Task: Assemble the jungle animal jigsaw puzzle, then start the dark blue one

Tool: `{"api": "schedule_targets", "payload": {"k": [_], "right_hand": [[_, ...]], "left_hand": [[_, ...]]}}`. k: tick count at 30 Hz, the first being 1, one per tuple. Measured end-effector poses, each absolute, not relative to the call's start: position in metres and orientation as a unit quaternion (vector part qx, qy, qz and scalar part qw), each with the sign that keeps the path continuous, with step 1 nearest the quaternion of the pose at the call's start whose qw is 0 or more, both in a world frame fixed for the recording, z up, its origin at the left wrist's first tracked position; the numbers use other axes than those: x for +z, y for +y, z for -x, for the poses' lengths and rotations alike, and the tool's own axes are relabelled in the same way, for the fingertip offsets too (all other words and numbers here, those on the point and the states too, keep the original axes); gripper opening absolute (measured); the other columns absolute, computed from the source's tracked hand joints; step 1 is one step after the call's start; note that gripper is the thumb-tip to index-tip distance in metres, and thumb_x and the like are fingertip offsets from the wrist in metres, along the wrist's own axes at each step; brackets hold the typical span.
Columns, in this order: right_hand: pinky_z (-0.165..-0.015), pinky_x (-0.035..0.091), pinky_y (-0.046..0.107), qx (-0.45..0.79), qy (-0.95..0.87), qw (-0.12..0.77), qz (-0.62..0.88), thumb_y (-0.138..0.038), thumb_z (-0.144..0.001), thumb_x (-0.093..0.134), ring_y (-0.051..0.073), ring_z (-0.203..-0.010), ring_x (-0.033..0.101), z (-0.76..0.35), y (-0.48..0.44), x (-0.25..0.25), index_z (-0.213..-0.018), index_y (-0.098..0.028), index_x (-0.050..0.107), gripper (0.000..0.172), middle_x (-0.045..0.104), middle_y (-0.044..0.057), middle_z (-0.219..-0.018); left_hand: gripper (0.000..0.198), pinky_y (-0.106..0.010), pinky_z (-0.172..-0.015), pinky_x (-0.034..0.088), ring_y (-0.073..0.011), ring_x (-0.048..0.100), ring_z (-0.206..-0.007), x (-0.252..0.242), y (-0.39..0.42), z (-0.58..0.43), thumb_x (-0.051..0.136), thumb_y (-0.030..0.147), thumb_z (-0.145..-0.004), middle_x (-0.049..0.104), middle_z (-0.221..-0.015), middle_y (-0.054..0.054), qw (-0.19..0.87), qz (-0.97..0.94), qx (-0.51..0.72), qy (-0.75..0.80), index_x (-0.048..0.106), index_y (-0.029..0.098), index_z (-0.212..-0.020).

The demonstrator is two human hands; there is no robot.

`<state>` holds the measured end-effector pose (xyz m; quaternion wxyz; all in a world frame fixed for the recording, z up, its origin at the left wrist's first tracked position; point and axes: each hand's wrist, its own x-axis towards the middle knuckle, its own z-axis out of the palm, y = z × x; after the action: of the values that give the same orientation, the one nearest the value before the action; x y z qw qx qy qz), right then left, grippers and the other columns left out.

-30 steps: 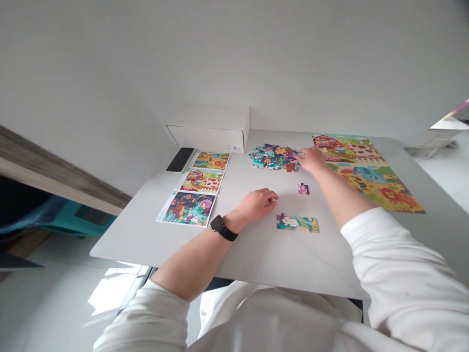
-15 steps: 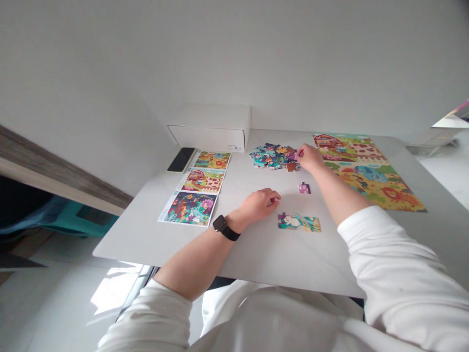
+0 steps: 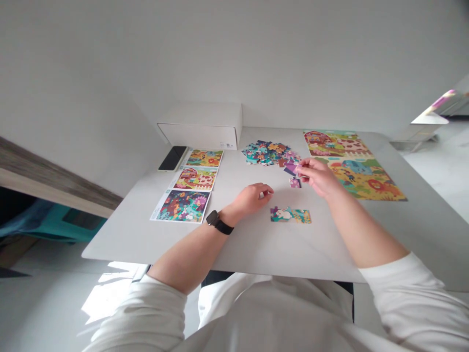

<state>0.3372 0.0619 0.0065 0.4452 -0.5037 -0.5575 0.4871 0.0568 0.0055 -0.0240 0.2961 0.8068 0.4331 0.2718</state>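
My right hand pinches a purple jigsaw piece between thumb and fingers, at the near right edge of the puzzle pile. Just below it on the table lies a smaller purple piece with a pink pattern. My left hand, with a black watch on its wrist, rests on the tabletop, fingers loosely curled and a gap at the thumb; nothing shows in it. To its right lies a short strip of joined pieces with a white rabbit and yellow plants.
Three small picture sheets lie in a column at the left, below a phone. A white box stands against the wall. Two finished-looking farm and safari pictures lie at the right of the white table.
My right hand has drawn back from the pile toward me, bringing out the purple jigsaw piece. The left hand keeps its place on the table. The view has shifted slightly.
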Motion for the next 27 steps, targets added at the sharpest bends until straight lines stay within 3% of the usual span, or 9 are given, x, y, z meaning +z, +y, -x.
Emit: {"api": "schedule_targets", "payload": {"k": [5, 15, 21, 27], "right_hand": [[-0.062, 0.044, 0.029, 0.574, -0.501, 0.448, 0.469, -0.053, -0.064, 0.097, 0.014, -0.071, 0.059, -0.323, 0.039, -0.007, -0.09, -0.026, 0.064, 0.049, 0.068, -0.001, -0.085], [-0.065, 0.044, 0.029, 0.562, -0.556, 0.396, 0.467, -0.056, -0.071, 0.093, 0.015, -0.074, 0.059, -0.318, 0.033, -0.015, -0.093, -0.025, 0.073, 0.043, 0.072, 0.0, -0.085], [-0.064, 0.041, 0.031, 0.546, -0.613, 0.363, 0.442, -0.054, -0.081, 0.088, 0.016, -0.071, 0.057, -0.313, 0.028, -0.018, -0.097, -0.024, 0.081, 0.035, 0.071, 0.001, -0.079], [-0.066, 0.043, 0.031, 0.536, -0.61, 0.377, 0.446, -0.06, -0.083, 0.086, 0.017, -0.076, 0.059, -0.309, 0.025, -0.018, -0.108, -0.024, 0.081, 0.044, 0.074, 0.002, -0.088]], "left_hand": [[0.03, -0.027, -0.074, 0.049, -0.014, 0.06, -0.075, -0.025, 0.01, -0.056, 0.061, 0.039, -0.1, 0.079, -0.1, -0.005, 0.342, -0.767, 0.301, 0.451, 0.081, 0.018, -0.111], [0.04, -0.026, -0.07, 0.046, -0.0122, 0.057, -0.071, -0.026, 0.014, -0.058, 0.066, 0.055, -0.1, 0.076, -0.096, -0.005, 0.405, -0.703, 0.354, 0.466, 0.075, 0.017, -0.109], [0.035, -0.024, -0.064, 0.043, -0.011, 0.054, -0.067, -0.024, 0.012, -0.06, 0.073, 0.05, -0.093, 0.076, -0.093, -0.004, 0.427, -0.699, 0.343, 0.459, 0.075, 0.017, -0.105], [0.032, -0.022, -0.053, 0.034, -0.0077, 0.046, -0.058, -0.025, 0.01, -0.064, 0.077, 0.047, -0.086, 0.072, -0.081, -0.001, 0.513, -0.646, 0.345, 0.447, 0.072, 0.017, -0.095]]}}
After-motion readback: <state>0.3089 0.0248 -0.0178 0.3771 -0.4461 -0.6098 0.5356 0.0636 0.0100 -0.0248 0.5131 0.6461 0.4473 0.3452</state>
